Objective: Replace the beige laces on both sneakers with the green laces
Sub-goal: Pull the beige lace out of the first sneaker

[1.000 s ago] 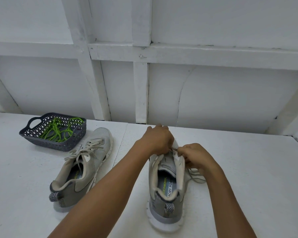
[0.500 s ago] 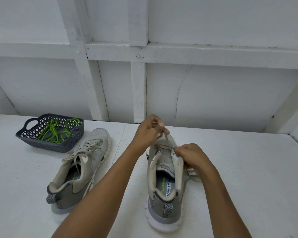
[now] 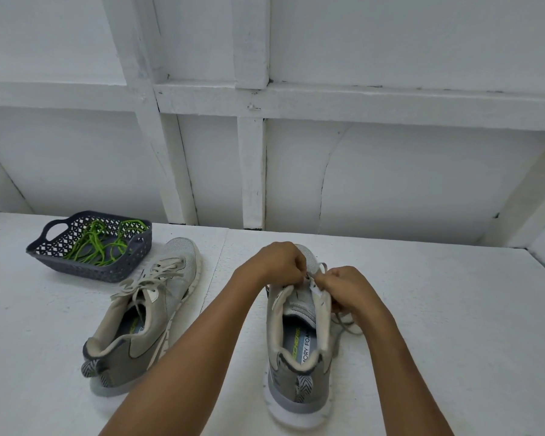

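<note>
Green cord laces wait in the dark lattice plastic basket on our white table, one grey mesh sneaker sits laced, and our left hand and right hand both pinch the flat beige lace at the other grey sneaker, which we reckon is unthreading, with pulling it free next.

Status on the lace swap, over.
Left hand pinching beige lace, right hand gripping part-unlaced sneaker at eyelet edge. Other sneaker laced beige. Green laces in basket. Nothing in the way.

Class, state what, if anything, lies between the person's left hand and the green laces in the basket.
The laced sneaker lies between the left hand and the basket; nothing covers the green laces.
</note>
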Motion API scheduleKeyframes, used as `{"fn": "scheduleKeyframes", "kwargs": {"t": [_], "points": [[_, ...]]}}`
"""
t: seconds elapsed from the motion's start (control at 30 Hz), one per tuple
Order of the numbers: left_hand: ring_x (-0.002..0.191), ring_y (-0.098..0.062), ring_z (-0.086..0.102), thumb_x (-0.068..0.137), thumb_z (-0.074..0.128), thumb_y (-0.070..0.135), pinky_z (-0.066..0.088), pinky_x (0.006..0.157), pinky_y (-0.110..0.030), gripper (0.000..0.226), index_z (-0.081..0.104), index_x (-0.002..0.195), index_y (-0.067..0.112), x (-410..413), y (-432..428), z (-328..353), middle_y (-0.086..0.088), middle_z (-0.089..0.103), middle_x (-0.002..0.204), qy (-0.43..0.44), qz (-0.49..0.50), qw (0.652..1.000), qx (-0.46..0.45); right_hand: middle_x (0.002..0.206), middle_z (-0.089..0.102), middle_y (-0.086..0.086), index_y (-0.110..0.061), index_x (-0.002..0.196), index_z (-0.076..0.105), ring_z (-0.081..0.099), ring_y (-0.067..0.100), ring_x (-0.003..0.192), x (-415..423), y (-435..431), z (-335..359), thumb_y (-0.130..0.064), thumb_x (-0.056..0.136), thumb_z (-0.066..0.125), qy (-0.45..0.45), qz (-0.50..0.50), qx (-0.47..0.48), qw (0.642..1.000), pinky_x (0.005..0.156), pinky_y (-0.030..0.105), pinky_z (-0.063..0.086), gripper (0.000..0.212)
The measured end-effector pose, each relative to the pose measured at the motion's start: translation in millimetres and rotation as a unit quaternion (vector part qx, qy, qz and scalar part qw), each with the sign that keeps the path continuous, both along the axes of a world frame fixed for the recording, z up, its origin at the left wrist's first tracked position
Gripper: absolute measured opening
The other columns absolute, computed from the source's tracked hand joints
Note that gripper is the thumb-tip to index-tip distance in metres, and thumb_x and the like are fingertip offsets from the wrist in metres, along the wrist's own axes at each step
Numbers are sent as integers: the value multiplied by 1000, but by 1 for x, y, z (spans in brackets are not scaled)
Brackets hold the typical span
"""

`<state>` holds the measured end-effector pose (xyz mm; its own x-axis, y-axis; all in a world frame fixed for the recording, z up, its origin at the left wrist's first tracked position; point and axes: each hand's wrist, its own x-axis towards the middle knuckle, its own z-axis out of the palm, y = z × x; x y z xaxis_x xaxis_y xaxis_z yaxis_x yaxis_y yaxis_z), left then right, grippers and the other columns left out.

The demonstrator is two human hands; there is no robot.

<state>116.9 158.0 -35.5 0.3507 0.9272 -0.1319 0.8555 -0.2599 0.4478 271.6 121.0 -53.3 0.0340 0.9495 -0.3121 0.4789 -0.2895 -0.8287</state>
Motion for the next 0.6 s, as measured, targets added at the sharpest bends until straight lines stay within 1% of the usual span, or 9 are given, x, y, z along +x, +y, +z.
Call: {"fn": "scheduleKeyframes", "kwargs": {"t": [0.07,0.13,0.23,0.3,0.37,0.4,0.47,0.53,0.6], "points": [[77,-14,53,86,65,11,43,64,-24,8,69,82,17,-2,0,3,4,60,79,-74,8,997,-7,35,38,-9,-16,54,40,37,7,29,0,-1,0,-15,89,58,1,1,3,1000,39,16,33,39],[74,-13,52,90,60,8,42,63,-24,16,63,79,19,-7,-3,7,4,59,78,-194,40,980,-29,37,38,-6,-17,53,39,35,9,30,0,-1,-2,-14,87,57,9,0,7,1000,41,18,31,39],[81,-10,64,98,53,9,45,70,-27,15,58,85,15,-16,-4,17,4,69,84,-353,95,929,-56,40,38,-3,-18,52,39,35,13,34,0,0,-5,-15,85,59,15,-7,8,1000,44,21,30,39],[87,-22,71,102,47,9,53,81,-35,14,54,89,10,-21,-4,26,-4,72,84,-462,110,877,-68,43,39,-3,-18,52,39,35,13,37,0,0,-6,-16,84,60,13,-8,11,1000,45,21,31,38],[68,-26,67,104,44,9,55,73,-41,15,50,90,9,-24,-3,34,-8,63,76,-528,112,838,-78,43,40,-3,-18,52,40,37,13,39,0,0,-6,-14,84,60,22,-11,9,1000,48,22,34,38],[59,-22,59,103,44,10,51,65,-38,15,50,90,10,-26,-2,36,-6,57,74,-511,114,849,-66,43,41,-4,-18,52,41,38,13,40,0,0,-6,-13,85,60,25,-11,8,1000,49,23,36,38],[57,-15,45,101,49,13,42,55,-32,12,52,89,13,-26,-1,35,-3,52,74,-407,111,906,-29,44,42,-3,-18,52,42,40,14,40,0,0,-7,-13,85,59,23,-8,10,1000,50,24,37,37],[64,-16,47,97,58,21,41,56,-30,9,57,90,14,-22,0,31,1,56,79,-284,85,955,-2,46,45,-2,-17,53,43,43,16,43,0,0,-6,-15,84,60,22,-9,10,1000,53,27,41,36],[75,-16,56,92,64,25,43,62,-26,11,62,95,15,-15,-1,24,5,60,85,-153,48,987,3,42,44,-5,-17,54,43,43,15,43,-1,0,-6,-15,84,60,21,-12,8,1000,53,27,41,35]]}}
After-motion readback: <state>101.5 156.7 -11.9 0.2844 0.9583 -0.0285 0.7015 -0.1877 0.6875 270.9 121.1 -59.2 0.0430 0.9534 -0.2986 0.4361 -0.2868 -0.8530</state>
